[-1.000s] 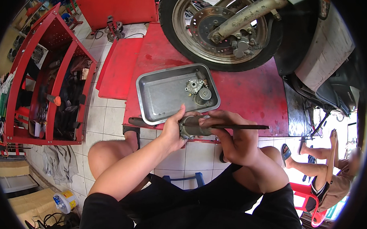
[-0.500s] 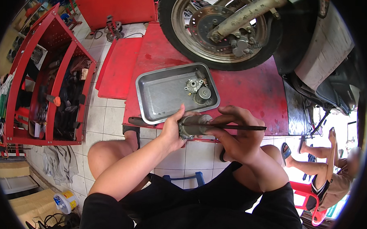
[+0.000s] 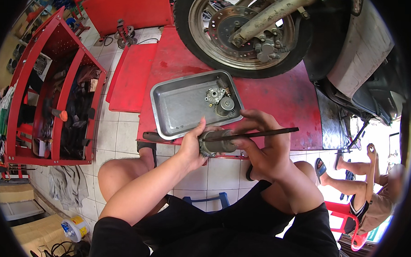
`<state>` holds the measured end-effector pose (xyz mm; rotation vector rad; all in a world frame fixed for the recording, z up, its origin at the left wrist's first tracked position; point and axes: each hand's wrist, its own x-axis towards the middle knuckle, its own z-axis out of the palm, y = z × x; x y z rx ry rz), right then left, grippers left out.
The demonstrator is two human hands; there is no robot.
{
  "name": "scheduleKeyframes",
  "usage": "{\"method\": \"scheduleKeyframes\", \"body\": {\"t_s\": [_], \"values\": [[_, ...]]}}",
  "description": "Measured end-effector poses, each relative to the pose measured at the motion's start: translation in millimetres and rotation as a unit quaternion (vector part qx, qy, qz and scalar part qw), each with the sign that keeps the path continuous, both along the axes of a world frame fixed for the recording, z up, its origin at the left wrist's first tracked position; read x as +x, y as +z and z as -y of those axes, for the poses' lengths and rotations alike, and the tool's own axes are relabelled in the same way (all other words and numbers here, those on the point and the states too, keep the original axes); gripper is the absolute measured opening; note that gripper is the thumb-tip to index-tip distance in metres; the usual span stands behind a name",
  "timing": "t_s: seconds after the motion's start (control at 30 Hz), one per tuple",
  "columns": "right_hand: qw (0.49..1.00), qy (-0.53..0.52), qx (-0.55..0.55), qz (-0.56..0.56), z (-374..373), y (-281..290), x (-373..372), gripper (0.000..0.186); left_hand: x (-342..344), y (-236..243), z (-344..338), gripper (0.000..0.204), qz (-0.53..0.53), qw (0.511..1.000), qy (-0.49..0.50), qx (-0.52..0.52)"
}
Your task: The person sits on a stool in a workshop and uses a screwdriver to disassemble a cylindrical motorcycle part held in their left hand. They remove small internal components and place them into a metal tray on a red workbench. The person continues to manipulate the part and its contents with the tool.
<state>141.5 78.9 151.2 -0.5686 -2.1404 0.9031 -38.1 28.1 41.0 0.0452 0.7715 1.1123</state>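
Note:
My left hand (image 3: 193, 144) wraps round the near end of a grey metal cylinder (image 3: 225, 144), a motor-like part with a bracketed end. A long, thin, dark flat bar (image 3: 278, 131) lies slantwise across the cylinder's top. My right hand (image 3: 264, 144) pinches this bar between thumb and fingers, and its far end sticks out to the right. Just beyond my hands sits a grey metal tray (image 3: 170, 100) on the red platform. In its right side lie a small cast metal part (image 3: 214, 96) and a round metal part (image 3: 225, 106). A dark tool handle (image 3: 153, 136) shows at the platform's edge.
A motorcycle front wheel (image 3: 208, 54) stands on the red platform (image 3: 283, 99) beyond the tray. To the left is a red tool rack (image 3: 57, 96). A blue stool (image 3: 207, 201) is between my legs. Another person (image 3: 377, 207) sits at the right.
The dark bar has tilted, its right end rising from level to slanting upward. My right hand has turned with it. My left hand keeps its grip on the cylinder.

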Motion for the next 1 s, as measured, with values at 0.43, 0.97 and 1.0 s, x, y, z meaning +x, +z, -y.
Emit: {"method": "scheduleKeyframes", "body": {"t_s": [0.43,0.97,1.0], "values": [[1.000,0.008,-0.027,0.002,-3.2,2.3,-2.5,0.038,5.1,-4.0,-0.8,0.066,-0.014,1.000,-0.003,-0.023],[0.993,0.118,-0.020,0.003,-5.0,-1.7,-0.7,0.024,4.6,5.8,0.8,0.060,-0.025,1.000,0.012,-0.013],[0.990,0.141,-0.018,0.019,-7.8,-1.1,-0.1,0.024,4.3,6.1,1.3,0.060,-0.024,1.000,0.015,-0.013]]}}
